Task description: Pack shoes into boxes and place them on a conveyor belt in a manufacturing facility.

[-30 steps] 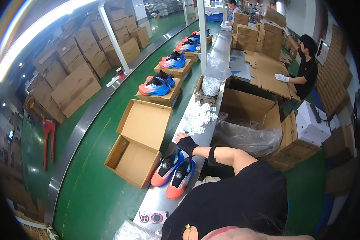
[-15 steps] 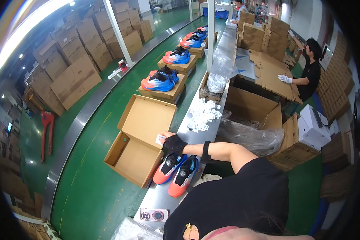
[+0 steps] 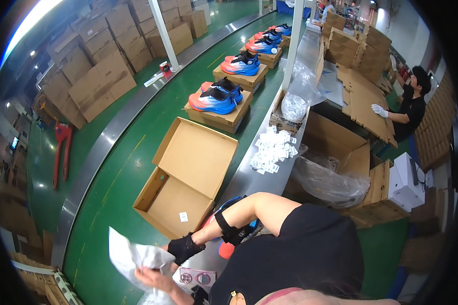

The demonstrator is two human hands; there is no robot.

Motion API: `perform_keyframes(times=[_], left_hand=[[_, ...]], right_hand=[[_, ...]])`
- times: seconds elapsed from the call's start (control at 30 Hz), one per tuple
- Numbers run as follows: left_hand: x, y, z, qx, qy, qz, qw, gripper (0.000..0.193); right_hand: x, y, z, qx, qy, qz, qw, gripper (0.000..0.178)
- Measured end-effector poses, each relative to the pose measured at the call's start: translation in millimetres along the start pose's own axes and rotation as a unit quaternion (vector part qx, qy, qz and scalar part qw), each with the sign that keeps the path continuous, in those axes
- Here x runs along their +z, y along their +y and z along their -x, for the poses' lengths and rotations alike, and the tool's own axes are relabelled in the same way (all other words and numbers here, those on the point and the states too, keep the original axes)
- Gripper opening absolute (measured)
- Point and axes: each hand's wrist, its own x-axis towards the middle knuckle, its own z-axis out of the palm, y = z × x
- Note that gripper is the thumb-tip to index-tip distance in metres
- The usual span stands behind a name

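My left hand [image 3: 155, 279] is closed on a crumpled sheet of white wrapping paper [image 3: 124, 256] at the lower left. My right hand [image 3: 184, 249], in a black fingerless glove, reaches to the same sheet; its fingers seem to grip the paper's edge and are partly hidden. Just beyond, an open cardboard shoe box [image 3: 196, 155] lies on the green belt, lid folded back. One small white packet [image 3: 183, 217] rests on its bottom. Beside the box, my right arm mostly covers a pair of orange and blue sneakers [image 3: 226, 249] on the metal ledge.
A phone [image 3: 198, 277] lies near my hands. Many small white packets [image 3: 274, 150] are heaped along the ledge [image 3: 244, 184]. Sneakers [image 3: 216, 97] on closed boxes line the belt [image 3: 122, 168]. To the right stand a large carton [image 3: 336, 133] with plastic and a co-worker [image 3: 412, 109] handling cardboard.
My right hand has let go of the small packet, which now lies inside the box, and has moved down-left. My left hand has come into view with the white paper.
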Motion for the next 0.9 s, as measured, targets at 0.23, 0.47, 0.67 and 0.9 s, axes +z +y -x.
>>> perform_keyframes(times=[0.23, 0.47, 0.67, 0.9], left_hand=[[90.2, 48.6, -26.6, 0.164, -0.192, -0.089, 0.964, 0.047], [77.4, -33.6, -5.6, 0.089, -0.37, -0.477, 0.792, 0.073], [52.9, -119.7, -9.8, -0.052, -0.282, -0.503, 0.816, 0.081], [12.5, -172.5, 0.6, -0.536, -0.219, 0.243, 0.778, 0.061]], right_hand=[[-140.7, 77.4, -10.3, 0.03, 0.444, 0.153, 0.882, 0.04], [-309.8, 47.3, 59.3, 0.1, 0.726, 0.214, 0.646, 0.038], [-372.0, 40.7, 147.7, 0.146, 0.86, 0.2, 0.445, 0.038], [-325.8, 69.4, 199.5, 0.239, 0.778, 0.075, 0.576, 0.054]])
